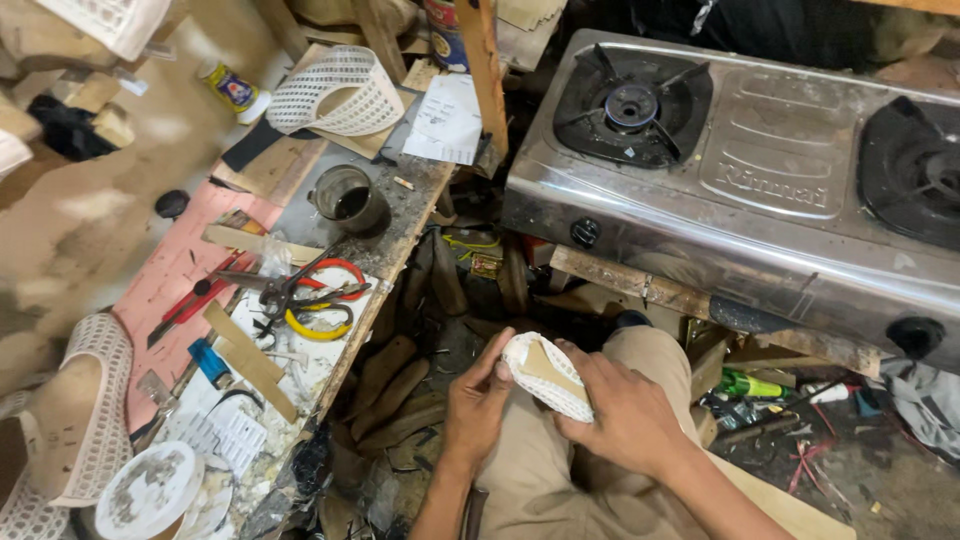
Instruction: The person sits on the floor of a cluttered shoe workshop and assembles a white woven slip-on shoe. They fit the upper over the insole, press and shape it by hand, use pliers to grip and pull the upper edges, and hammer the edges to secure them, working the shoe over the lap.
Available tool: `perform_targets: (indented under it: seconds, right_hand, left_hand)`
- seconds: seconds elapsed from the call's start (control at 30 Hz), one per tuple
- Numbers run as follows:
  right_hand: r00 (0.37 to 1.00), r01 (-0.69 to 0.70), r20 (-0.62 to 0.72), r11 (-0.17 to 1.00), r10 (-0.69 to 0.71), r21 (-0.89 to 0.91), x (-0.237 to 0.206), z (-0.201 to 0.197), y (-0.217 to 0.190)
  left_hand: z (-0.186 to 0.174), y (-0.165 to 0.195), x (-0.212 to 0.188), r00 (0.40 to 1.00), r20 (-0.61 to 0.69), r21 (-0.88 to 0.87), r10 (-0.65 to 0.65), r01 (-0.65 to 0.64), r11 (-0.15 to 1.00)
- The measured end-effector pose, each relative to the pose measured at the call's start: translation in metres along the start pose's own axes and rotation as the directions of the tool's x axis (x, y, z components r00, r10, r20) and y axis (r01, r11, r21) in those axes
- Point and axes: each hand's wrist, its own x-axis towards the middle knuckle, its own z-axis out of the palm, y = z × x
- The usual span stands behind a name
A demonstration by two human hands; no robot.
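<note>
Both hands hold a small white perforated shoe piece with a tan insole [543, 372] over my lap. My left hand [477, 403] grips its left end with thumb and fingers. My right hand [625, 410] wraps over its right side from above. My knee in tan trousers [650, 350] lies just behind the piece.
A low work board [175, 270] at left carries scissors with red and yellow handles [310, 295], a metal cup of dark liquid [348, 198], wood strips, a blue lighter [208, 360] and white mesh pieces. A steel two-burner gas stove [760, 170] stands at right. Wooden shoe lasts [400, 380] lie on the floor.
</note>
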Motion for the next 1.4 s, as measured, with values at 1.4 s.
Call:
perform_targets:
  seconds: [1.4]
  right_hand:
    - [0.991, -0.076, 0.106, 0.997, 0.077, -0.012, 0.017, 0.011, -0.006]
  left_hand:
    - [0.012, 0.018, 0.007, 0.968, -0.229, 0.089, 0.102, -0.083, 0.993]
